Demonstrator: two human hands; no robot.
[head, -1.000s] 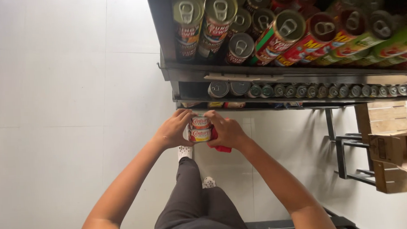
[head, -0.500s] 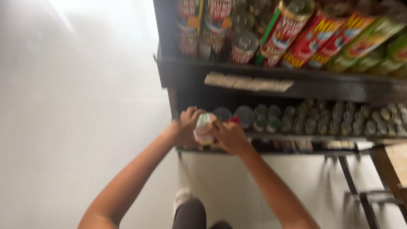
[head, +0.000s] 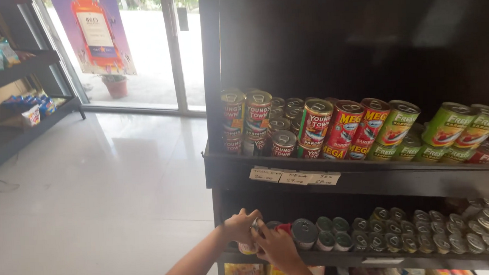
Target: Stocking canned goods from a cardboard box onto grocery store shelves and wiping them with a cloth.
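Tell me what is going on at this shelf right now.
A person's left hand and right hand grip a small round metal can at the left end of the lower dark shelf, beside rows of small silver-lidded tins. Taller red and green labelled cans fill the shelf above.
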